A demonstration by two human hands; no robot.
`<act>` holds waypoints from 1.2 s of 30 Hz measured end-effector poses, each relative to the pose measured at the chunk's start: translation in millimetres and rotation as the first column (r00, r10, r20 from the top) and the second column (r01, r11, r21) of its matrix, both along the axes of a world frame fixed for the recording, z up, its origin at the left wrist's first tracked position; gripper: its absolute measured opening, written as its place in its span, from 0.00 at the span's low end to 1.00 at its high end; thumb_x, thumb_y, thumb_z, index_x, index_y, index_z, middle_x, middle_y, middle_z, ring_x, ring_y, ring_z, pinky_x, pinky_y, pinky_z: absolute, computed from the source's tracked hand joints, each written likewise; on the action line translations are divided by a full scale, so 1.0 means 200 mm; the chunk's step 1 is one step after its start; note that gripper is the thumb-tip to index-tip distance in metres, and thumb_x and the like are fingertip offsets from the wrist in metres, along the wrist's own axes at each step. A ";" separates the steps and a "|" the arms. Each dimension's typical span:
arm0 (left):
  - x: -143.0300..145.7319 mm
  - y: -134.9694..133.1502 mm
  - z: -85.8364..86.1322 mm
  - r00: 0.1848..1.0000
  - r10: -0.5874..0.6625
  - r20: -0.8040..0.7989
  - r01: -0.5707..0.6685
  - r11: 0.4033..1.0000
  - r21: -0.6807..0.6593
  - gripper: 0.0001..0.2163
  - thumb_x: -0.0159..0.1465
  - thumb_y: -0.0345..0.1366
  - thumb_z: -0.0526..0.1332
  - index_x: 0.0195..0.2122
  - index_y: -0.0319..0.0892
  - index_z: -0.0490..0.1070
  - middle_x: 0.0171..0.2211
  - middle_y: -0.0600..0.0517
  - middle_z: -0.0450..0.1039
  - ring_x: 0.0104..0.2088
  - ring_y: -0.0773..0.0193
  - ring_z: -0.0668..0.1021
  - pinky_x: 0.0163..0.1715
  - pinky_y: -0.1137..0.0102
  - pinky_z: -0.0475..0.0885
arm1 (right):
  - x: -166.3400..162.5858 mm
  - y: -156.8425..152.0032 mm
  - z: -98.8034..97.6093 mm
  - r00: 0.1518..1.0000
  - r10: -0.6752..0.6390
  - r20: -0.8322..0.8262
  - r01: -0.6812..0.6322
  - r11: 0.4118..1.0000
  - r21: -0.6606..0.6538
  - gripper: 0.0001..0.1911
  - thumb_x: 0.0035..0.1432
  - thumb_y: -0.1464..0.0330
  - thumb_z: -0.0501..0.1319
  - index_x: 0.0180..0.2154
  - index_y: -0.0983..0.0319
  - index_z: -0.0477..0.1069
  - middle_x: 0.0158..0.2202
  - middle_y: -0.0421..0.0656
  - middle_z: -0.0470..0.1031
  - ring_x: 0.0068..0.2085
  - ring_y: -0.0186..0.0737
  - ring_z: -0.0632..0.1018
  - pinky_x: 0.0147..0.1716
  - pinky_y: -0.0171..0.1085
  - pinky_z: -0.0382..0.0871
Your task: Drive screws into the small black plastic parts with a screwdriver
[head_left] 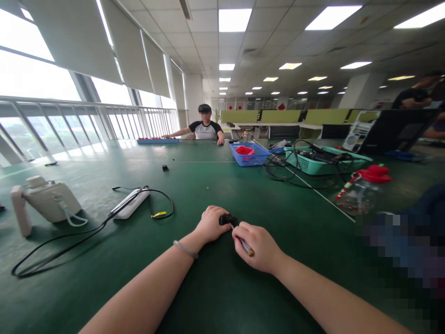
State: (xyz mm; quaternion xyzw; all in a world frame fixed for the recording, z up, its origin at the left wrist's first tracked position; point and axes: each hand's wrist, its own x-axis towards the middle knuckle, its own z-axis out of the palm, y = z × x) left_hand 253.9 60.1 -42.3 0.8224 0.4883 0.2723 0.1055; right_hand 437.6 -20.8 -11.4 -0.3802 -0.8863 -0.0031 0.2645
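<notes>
Here, the left hand [210, 224] is gripping a small black block [227, 219], seemingly steadying it, the right hand [257, 247] gripping a slim metallic-grey tool [246, 247].

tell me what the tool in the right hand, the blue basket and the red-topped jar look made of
Tool in the right hand: maybe metal, from its greyish sheen; its brownish end is unclear. Blue basket: likely molded plastic, with perforated walls. Red-topped jar: see-through body, glass or clear plastic; opaque red lid, probably plastic.
</notes>
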 end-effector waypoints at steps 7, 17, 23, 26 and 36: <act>0.01 -0.02 0.02 1.000 -0.002 0.004 0.001 0.999 0.032 0.16 0.53 0.37 0.66 0.45 0.49 0.76 0.43 0.51 0.78 0.51 0.53 0.71 0.55 0.57 0.62 | -0.02 -0.01 -0.02 0.986 -0.012 0.167 0.002 0.998 0.062 0.04 0.59 0.71 0.54 0.32 0.60 0.67 0.30 0.40 0.69 0.29 0.35 0.71 0.30 0.36 0.61; 0.00 -0.04 0.05 1.000 -0.019 0.010 0.019 1.000 -0.014 0.16 0.55 0.38 0.65 0.45 0.50 0.75 0.43 0.52 0.77 0.50 0.52 0.71 0.53 0.58 0.64 | 0.02 -0.01 0.01 0.992 0.007 0.126 -0.016 0.998 0.066 0.07 0.62 0.69 0.53 0.33 0.61 0.69 0.29 0.40 0.71 0.29 0.35 0.70 0.31 0.36 0.59; 0.01 -0.04 0.04 0.999 -0.024 0.023 0.024 0.999 -0.021 0.15 0.55 0.38 0.65 0.45 0.50 0.75 0.42 0.52 0.77 0.50 0.53 0.71 0.52 0.60 0.66 | 0.03 0.00 0.01 0.994 0.017 0.106 -0.029 0.993 0.113 0.08 0.61 0.70 0.53 0.32 0.61 0.69 0.29 0.40 0.70 0.29 0.35 0.70 0.31 0.36 0.58; 0.01 -0.04 0.04 0.999 -0.022 0.037 0.023 0.999 -0.024 0.16 0.55 0.39 0.65 0.46 0.49 0.75 0.43 0.50 0.76 0.49 0.54 0.72 0.52 0.61 0.67 | 0.03 0.00 0.01 0.994 0.018 0.104 -0.032 0.991 0.132 0.08 0.61 0.70 0.53 0.32 0.61 0.69 0.28 0.40 0.70 0.29 0.35 0.69 0.31 0.36 0.57; 0.01 -0.03 0.03 0.997 -0.042 0.065 0.044 0.998 -0.034 0.19 0.55 0.38 0.65 0.49 0.49 0.72 0.43 0.50 0.75 0.48 0.55 0.72 0.52 0.62 0.68 | 0.03 0.00 0.02 0.998 0.020 0.057 -0.027 0.991 0.132 0.08 0.61 0.71 0.53 0.33 0.62 0.69 0.29 0.41 0.71 0.29 0.34 0.70 0.30 0.35 0.58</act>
